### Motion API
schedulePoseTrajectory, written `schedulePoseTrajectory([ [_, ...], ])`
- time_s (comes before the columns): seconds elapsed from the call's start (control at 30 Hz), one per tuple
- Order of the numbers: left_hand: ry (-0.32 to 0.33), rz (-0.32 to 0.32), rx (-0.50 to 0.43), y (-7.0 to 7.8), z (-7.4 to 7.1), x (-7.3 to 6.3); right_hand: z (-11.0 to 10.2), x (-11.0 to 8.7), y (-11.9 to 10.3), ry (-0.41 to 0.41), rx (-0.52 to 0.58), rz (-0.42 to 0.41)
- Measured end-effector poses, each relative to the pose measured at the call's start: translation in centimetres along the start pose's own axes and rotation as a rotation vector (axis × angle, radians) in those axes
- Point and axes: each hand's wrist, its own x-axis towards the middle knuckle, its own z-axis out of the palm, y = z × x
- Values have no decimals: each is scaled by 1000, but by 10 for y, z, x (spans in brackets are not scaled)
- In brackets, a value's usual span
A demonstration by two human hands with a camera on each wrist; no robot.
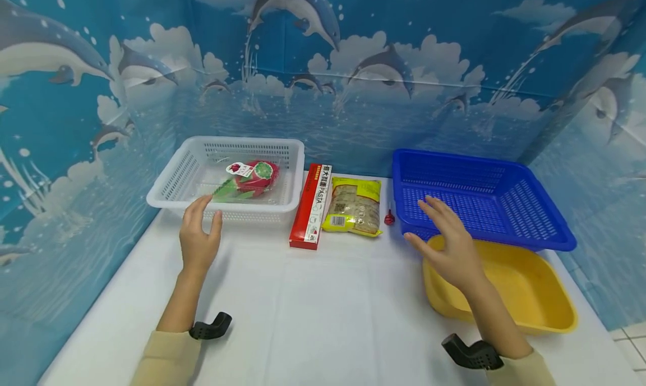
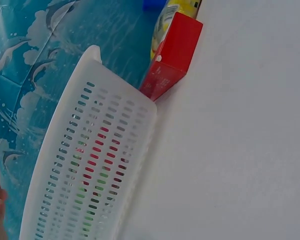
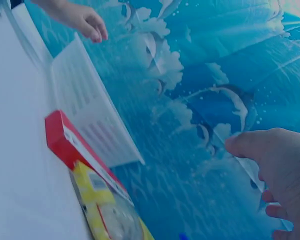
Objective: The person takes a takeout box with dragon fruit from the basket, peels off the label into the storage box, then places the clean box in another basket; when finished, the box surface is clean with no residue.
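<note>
My left hand (image 1: 199, 243) hovers at the front rim of the white basket (image 1: 174, 178), thumb and fingers spread with nothing between them. Inside that basket lies a clear package with a red and green picture and a white label (image 1: 256, 175). My right hand (image 1: 454, 248), also spread and holding nothing, hangs over the yellow basin (image 1: 535, 279) near the front edge of the blue basket (image 1: 454, 192). Between the baskets lie a red and white pasta box (image 1: 311, 206) and a yellow bag of food (image 1: 354, 206). A small dark red item (image 1: 389, 217) sits beside the blue basket.
A white cloth (image 1: 323, 307) covers the table. Behind and at both sides hangs a blue curtain (image 1: 323, 116) printed with dolphins. The yellow basin stands in front of the blue basket, close against it. Each wrist wears a black camera mount (image 1: 211, 326).
</note>
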Motion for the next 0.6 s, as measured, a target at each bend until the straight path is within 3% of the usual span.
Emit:
schedulePoseTrajectory([
  [0.1,142,-101,-46,-1,5,-3,14,4,-5,50,44,-37],
  [0.2,199,-233,-96,2,12,-6,26,9,-10,69,71,-59],
  [0.4,147,-480,-249,2,20,-6,47,22,-29,43,133,-92],
  [0.6,136,-582,-379,1,30,1,67,38,-45,26,212,-121],
])
